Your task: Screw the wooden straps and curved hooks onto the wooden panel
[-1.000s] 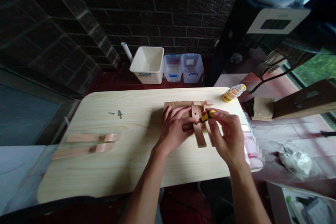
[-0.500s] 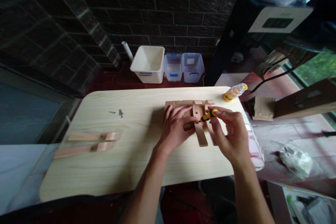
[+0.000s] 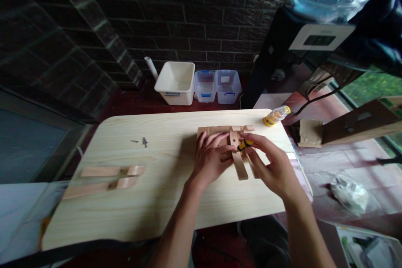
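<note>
My right hand is closed around the yellow and black handle of a short screwdriver. The screwdriver's tip points left and down at a wooden strip with a dark hole, lying across a light brown wooden box or frame. My left hand is on the frame's left part, its thumb and index finger pressed to the strip's edge beside the tip. A second strip lies to the right, partly behind my right hand. Whether a screw sits under the tip is hard to see.
Two loose wooden strips lie at the left of the table, with several dark screws above them. A clear bottle with yellow ends stands at the far right corner. Bins stand on the floor behind.
The view has tilted slightly, so the table sits lower in the picture. My right hand has shifted its fingers around the screwdriver handle, which lies lower and closer to the strip.
</note>
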Demonstrator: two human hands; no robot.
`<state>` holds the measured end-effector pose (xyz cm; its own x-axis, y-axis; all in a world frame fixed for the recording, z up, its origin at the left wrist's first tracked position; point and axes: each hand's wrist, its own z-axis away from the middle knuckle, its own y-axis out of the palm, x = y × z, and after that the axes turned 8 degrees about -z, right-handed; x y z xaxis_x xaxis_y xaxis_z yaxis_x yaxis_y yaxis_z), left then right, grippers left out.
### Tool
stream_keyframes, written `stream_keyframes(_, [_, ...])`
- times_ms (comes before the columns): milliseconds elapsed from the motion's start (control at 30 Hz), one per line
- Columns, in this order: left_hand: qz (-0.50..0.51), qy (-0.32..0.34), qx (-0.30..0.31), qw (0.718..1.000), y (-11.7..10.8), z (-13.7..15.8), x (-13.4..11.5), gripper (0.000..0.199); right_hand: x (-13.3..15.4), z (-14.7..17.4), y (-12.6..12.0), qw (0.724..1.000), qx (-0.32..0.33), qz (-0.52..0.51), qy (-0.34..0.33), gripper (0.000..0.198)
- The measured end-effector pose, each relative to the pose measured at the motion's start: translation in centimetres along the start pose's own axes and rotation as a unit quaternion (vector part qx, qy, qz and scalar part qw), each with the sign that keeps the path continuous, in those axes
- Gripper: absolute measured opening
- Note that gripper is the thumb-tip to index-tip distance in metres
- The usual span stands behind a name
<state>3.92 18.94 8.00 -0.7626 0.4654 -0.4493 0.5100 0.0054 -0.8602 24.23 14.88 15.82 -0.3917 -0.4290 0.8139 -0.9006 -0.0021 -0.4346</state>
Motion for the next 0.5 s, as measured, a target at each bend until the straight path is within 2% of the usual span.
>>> stream_keyframes(167, [0.002, -0.006, 0.002, 1.0, -0.1, 0.1, -0.1, 0.025, -1.2, 1.1, 0.9, 1.0, -0.018, 0.008, 0.013, 0.034])
stream_keyframes(500, [0.0, -0.005, -0.006, 1.0, 0.1, 0.0, -0.2, 0.023, -2.4, 1.4, 1.0, 0.998, -0.05, -0.005, 0.044, 0.031])
